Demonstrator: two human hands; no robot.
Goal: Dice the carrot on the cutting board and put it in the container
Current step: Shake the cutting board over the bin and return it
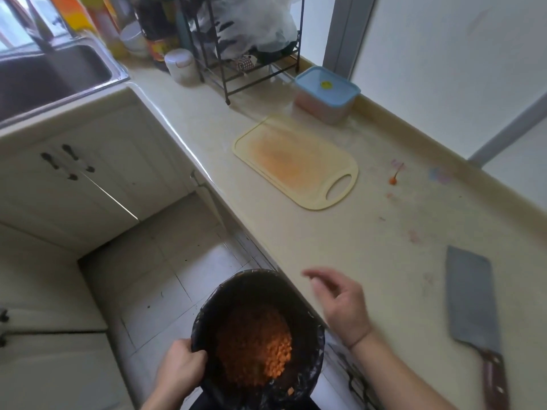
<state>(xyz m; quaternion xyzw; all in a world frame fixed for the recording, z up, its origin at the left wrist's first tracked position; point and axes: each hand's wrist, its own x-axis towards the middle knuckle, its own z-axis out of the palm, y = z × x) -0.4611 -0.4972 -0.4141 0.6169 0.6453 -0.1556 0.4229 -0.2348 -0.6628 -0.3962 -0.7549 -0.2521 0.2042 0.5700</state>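
Holding the bin (257, 335) of diced carrot (254, 347) by its rim, my left hand (180, 365) is gripping. My right hand (340, 306) is hovering slack-fingered above the bench (384, 238) edge (nearer the cleaver (473, 309), lying handle-toward-me on its right).

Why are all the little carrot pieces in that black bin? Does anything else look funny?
Yes, that is odd: the diced carrot lies in the bag-lined bin that the left hand grips, while the lidded container sits shut beyond the stained cutting board. A carrot tip lies stray on the counter.
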